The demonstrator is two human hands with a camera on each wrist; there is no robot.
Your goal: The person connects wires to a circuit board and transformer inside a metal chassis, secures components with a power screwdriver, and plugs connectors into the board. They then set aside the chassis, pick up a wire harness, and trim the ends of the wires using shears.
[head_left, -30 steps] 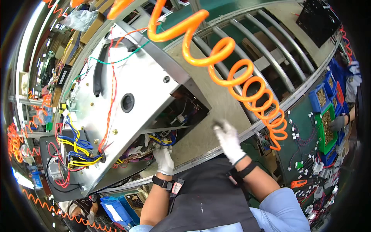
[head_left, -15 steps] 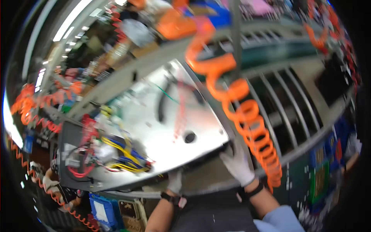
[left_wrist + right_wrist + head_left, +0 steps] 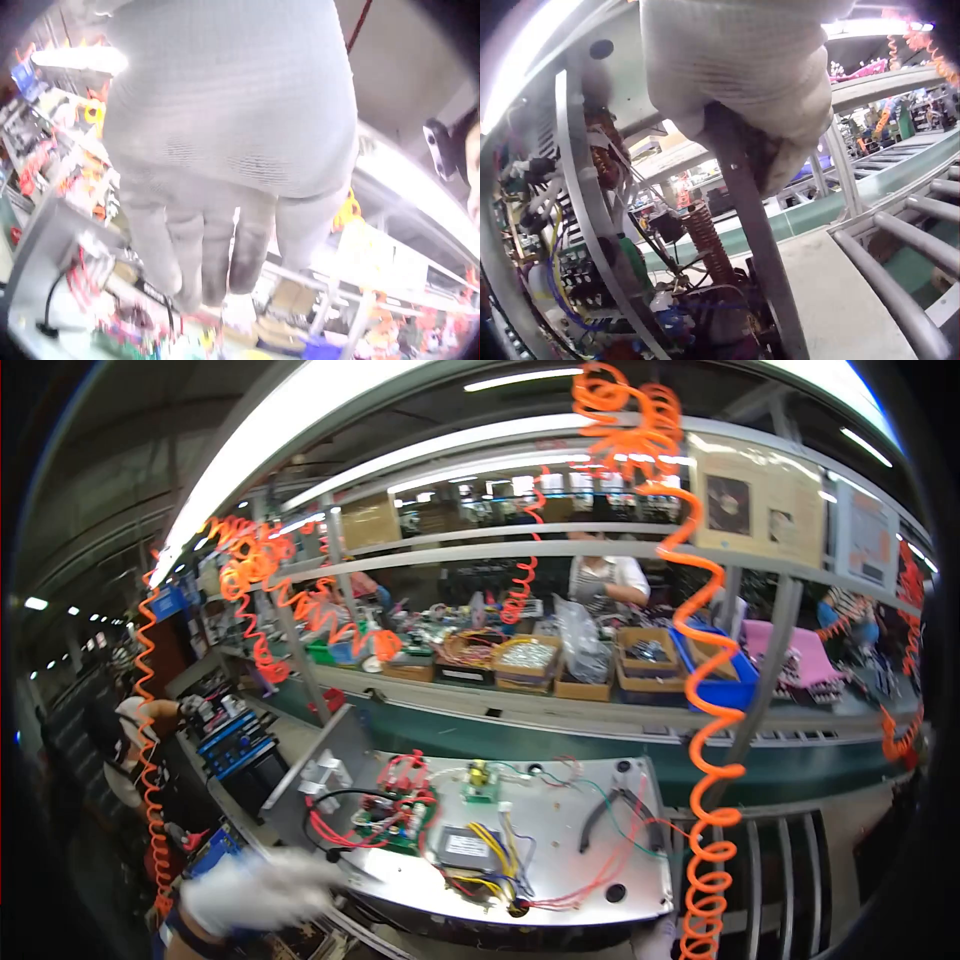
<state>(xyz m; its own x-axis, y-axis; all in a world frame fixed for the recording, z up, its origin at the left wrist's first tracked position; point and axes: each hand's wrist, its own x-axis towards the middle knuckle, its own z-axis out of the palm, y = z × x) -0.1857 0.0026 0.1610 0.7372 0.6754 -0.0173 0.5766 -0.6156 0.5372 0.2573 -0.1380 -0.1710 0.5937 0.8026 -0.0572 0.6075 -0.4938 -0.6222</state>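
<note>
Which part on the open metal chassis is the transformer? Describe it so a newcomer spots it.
Find the silver chassis lying flat in front of the green conveyor. Near its front edge, right of the green circuit board, sits the transformer: a dark block with a white label, the only part sprouting yellow and blue wires.

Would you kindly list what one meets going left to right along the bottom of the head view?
Left hand → green circuit board → transformer → black handle → orange coiled hose → roller bars.
</note>
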